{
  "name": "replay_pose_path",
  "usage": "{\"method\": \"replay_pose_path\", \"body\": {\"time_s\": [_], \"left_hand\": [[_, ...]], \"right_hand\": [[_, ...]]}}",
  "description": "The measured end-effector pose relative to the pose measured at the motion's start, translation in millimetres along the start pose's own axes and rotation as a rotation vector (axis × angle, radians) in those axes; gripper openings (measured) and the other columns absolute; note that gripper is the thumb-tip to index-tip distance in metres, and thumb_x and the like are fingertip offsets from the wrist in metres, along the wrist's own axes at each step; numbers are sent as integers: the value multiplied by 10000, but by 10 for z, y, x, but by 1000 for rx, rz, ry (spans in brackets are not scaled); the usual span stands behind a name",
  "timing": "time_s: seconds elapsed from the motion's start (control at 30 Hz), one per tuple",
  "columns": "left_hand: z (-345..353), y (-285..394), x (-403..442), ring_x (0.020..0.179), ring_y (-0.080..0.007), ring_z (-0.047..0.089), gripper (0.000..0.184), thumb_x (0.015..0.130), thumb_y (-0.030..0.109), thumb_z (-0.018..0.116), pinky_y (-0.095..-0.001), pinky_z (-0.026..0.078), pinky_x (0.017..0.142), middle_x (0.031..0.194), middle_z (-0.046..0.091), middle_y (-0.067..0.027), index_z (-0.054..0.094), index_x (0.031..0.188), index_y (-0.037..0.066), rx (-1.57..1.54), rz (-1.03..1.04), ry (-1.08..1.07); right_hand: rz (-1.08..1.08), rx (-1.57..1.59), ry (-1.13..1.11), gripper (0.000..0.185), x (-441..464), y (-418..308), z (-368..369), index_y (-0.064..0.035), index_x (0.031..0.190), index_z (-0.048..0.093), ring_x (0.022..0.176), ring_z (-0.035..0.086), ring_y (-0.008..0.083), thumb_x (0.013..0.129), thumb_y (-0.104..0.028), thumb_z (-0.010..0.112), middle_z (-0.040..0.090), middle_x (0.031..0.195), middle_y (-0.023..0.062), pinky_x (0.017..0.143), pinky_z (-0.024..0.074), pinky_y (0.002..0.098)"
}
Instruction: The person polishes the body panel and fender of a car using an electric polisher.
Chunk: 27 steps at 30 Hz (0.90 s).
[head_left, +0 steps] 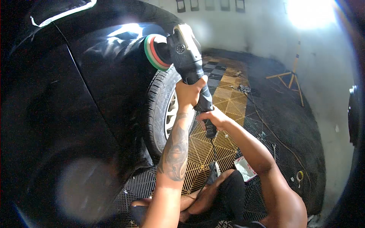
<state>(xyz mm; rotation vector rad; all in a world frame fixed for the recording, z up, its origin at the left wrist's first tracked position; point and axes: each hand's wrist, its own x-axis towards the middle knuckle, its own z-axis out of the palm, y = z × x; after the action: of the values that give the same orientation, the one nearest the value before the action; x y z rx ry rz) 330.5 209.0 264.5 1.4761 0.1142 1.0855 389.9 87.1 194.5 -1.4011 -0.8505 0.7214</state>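
Note:
Both of my hands hold a black car polisher, raised beside a dark car's body panel. My left hand wraps round its body just behind the head. Lower down, my right hand is closed round the rear end of the handle, where the power cord hangs out. A round pad with green, white and red layers faces the panel above the wheel. Whether the pad touches the paint, I cannot tell.
Under the fender is the car's tire. A white tray, a roll of tape and a wrench lie on the grated floor to the right. A yellow tripod with a bright lamp stands by the wall.

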Motion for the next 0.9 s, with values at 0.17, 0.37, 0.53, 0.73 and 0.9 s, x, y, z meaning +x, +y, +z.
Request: {"method": "replay_pose_path", "body": {"time_s": [0.17,0.37,0.53,0.73,0.9], "left_hand": [[-52,233,-234,669,-135,656,293,701,217,825,-304,523,678,784,718,-50,705,857,-1,-32,57,26],[-131,339,-372,680,-137,668,268,720,190,810,-305,526,688,786,719,-60,701,874,0,-6,88,5],[-121,381,-436,711,-142,672,255,730,175,807,-312,531,711,819,720,-54,696,882,5,-26,100,10],[-77,395,-483,703,-125,659,232,741,147,797,-301,531,700,819,716,-48,694,898,10,-29,96,-9],[-26,244,-477,691,-126,664,244,735,170,801,-306,537,694,790,716,-44,700,894,14,-77,96,39]], "right_hand": [[-108,-14,-99,133,-88,23,57,-11,774,630,495,542,160,757,-108,719,593,595,69,487,442,313],[-101,-48,-117,147,-196,15,159,-25,791,628,537,556,154,756,-119,736,610,632,50,557,462,326],[-103,-102,-134,154,-293,-74,140,-32,821,636,592,582,135,765,-128,741,623,659,38,593,475,303],[-77,-119,-118,172,-351,-103,69,-33,859,645,591,594,136,753,-130,738,640,675,43,593,480,298],[-44,-160,-128,177,-323,-63,-15,-32,840,664,593,608,147,726,-148,733,650,674,55,592,479,299]]}}
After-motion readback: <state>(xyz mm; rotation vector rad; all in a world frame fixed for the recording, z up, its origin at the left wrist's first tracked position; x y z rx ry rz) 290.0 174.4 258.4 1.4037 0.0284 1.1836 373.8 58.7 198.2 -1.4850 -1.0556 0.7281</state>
